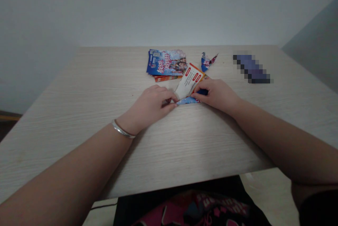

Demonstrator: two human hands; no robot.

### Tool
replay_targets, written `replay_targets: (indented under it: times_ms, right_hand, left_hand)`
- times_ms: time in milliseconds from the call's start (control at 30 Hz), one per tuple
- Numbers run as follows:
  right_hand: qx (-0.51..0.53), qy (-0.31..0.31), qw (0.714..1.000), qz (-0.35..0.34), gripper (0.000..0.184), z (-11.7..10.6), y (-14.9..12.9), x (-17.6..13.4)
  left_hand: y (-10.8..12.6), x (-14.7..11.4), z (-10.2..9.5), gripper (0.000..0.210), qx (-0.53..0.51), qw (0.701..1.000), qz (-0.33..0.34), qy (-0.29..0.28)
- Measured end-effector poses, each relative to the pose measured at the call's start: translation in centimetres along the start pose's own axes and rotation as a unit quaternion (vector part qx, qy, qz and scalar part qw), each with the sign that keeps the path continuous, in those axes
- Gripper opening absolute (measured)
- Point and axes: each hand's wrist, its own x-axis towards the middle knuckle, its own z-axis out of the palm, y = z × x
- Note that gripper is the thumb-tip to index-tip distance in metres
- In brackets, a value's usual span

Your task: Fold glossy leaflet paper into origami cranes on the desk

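Observation:
Between my hands lies a printed paper flyer (188, 81), partly folded, with a white and orange side up and a blue strip along its near edge. My left hand (155, 104) pinches the flyer's left corner between thumb and fingers. On the other side, my right hand (215, 94) grips the right part of the blue folded edge, its fingers curled and covering some of the paper. Just beyond the right hand stands a small folded paper bird (206, 62) in the same blue print.
A stack of blue flyers (166, 63) lies beyond my left hand, with orange ones showing underneath. At the right back is a pixelated dark blue rectangular object (252, 68). The pale wooden table (87, 88) meets a wall at its far edge.

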Motion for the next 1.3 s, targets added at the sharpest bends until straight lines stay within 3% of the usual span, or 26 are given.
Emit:
replay_targets:
  times_ms: [167, 300, 500, 633, 767, 1300]
  right_hand:
    - [-0.056, -0.043, 0.997, 0.000, 0.019, -0.5, -0.6, -0.4]
    - [-0.087, -0.070, 0.993, 0.023, 0.022, -0.7, -0.9, -0.5]
    - [-0.037, -0.062, 0.997, 0.006, 0.020, -0.4, -0.1, -0.2]
    - [-0.024, -0.053, 0.998, 0.006, 0.017, -0.4, 0.2, -0.1]
    - [-0.031, -0.050, 0.998, 0.035, 0.016, -0.3, -0.1, -0.1]
    - [-0.066, -0.033, 0.995, 0.068, 0.018, 0.2, -0.4, 0.6]
  left_hand:
    - [-0.5, -0.1, 0.3, 0.018, 0.003, 0.998, 0.063, 0.018]
    - [-0.4, -0.2, 0.5, 0.018, 0.002, 0.997, 0.074, 0.033]
    - [0.3, -0.2, -0.4, 0.026, 0.016, 0.999, 0.024, -0.017]
    - [0.4, -0.4, -1.1, 0.039, 0.041, 0.993, 0.082, -0.069]
    - [0.5, -0.5, -1.3, 0.041, 0.082, 0.988, 0.075, -0.106]
    - [1.0, -0.8, -1.1, 0.050, 0.123, 0.983, 0.059, -0.119]
